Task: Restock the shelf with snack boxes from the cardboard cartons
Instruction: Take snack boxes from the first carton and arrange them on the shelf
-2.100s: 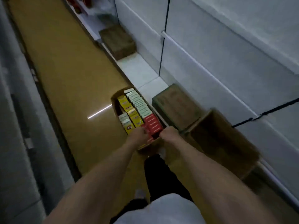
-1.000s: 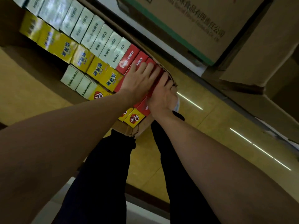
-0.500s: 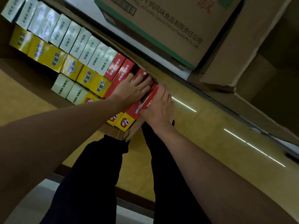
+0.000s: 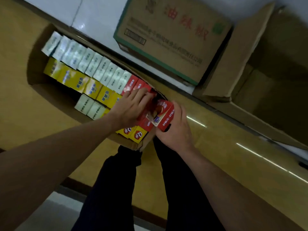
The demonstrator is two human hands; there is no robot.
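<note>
An open cardboard carton [image 4: 35, 90] lies on the floor, packed with rows of white boxes [image 4: 93, 67], yellow boxes [image 4: 80, 80] and red boxes [image 4: 133, 83]. My right hand [image 4: 176, 130] grips a red snack box [image 4: 166, 114] tilted up out of the carton's near end. My left hand [image 4: 131, 106] reaches into the red row beside it, fingers curled among the red boxes.
A closed printed carton [image 4: 166, 39] sits on the white shelf base [image 4: 93, 19] beyond. An open carton [image 4: 266, 80] with raised flaps stands at the right. Yellow floor [image 4: 216, 140] runs along the aisle. My dark-trousered legs [image 4: 116, 189] are below.
My right hand has pulled a red box up and out of the row, where earlier both hands were pressed among the red boxes. The view has shifted slightly.
</note>
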